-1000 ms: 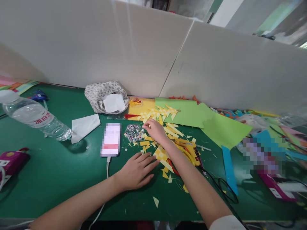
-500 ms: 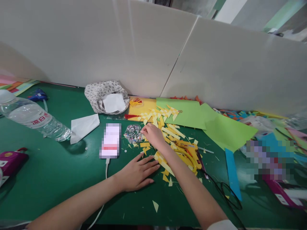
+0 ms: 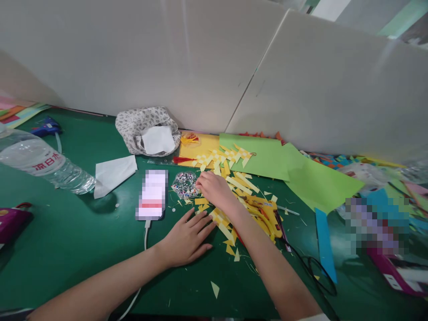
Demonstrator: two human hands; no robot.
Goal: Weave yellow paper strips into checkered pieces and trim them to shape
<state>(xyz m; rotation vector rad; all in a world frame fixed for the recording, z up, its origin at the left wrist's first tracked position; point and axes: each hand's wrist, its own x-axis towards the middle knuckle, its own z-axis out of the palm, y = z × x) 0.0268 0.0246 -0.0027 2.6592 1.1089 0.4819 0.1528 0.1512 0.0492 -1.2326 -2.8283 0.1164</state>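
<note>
My left hand (image 3: 187,236) lies flat on the green table (image 3: 76,240) with fingers spread, its tips at a woven yellow-and-white paper piece (image 3: 223,219). My right hand (image 3: 214,188) reaches forward, fingers curled down at the edge of a small clear bag of googly eyes (image 3: 183,183); whether it holds one I cannot make out. Yellow paper strips and scraps (image 3: 241,183) lie scattered around both hands. More woven yellow pieces (image 3: 224,157) rest further back.
A phone (image 3: 152,194) on a white cable lies left of the bag. A water bottle (image 3: 43,164), white tissue (image 3: 113,171), patterned cloth pouch (image 3: 147,129), green paper sheets (image 3: 294,169), a yellow glue gun (image 3: 264,214), a blue strip (image 3: 325,243) and white partition boards (image 3: 200,67) surround the area.
My right hand has drawn back slightly from the far strips to the edge of the googly-eye bag. My left hand stays flat; the view has shifted a little.
</note>
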